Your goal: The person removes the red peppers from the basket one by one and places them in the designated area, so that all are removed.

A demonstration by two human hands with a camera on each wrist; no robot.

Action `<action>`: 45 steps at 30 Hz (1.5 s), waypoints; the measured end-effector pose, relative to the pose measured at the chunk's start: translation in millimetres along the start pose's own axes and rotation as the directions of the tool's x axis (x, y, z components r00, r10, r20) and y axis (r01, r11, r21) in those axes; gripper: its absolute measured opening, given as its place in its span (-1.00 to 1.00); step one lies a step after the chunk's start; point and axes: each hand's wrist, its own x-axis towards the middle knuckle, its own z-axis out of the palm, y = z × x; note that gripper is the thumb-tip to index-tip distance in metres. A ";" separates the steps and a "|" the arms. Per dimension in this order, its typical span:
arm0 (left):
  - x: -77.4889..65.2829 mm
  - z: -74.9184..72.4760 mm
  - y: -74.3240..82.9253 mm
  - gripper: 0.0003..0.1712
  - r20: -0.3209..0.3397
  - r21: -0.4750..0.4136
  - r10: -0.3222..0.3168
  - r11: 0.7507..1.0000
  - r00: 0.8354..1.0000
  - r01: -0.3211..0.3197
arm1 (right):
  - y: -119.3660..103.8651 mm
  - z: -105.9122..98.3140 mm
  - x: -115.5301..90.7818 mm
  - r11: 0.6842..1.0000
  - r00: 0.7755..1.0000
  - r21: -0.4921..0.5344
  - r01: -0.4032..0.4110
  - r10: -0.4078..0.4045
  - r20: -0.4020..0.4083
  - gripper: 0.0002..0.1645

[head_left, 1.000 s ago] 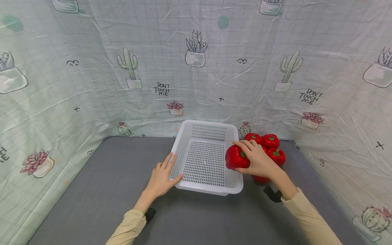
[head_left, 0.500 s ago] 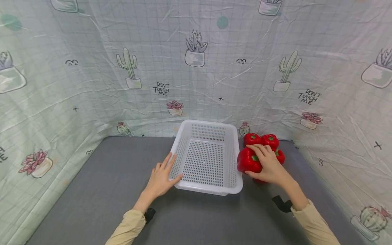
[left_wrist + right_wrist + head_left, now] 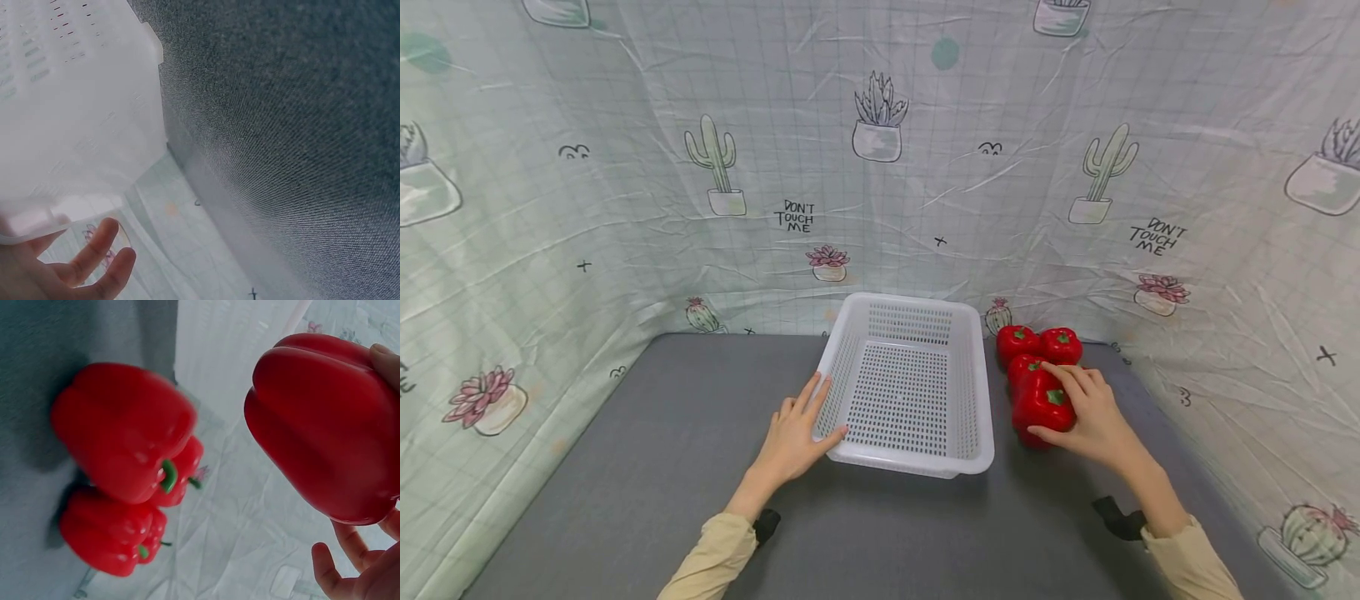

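My right hand grips a red bell pepper between thumb and fingers, right of the white basket. In the right wrist view, the held pepper is raised apart from several other red bell peppers with green stems. Part of that group is hidden behind the held pepper and hand in the head view. My left hand touches the near left corner of the white perforated basket, fingers spread and thumb on the rim. Seen from the left wrist, two fingers lie loosely bent below the rim.
A grey tabletop lies under everything. A pale cloth printed with cactus drawings hangs behind and along both sides. Two more peppers stand at the back right, close to the cloth.
My right hand has carried the held pepper from over the basket's right rim to the right, over the pepper group. The left hand and the basket have stayed put.
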 end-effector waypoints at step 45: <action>2.2 -1.9 -0.8 -0.11 0.008 -0.021 -0.008 1.000 1.000 0.008 | 59.3 -11.4 -47.2 0.981 0.988 -0.118 -0.155 0.157 0.007 -0.05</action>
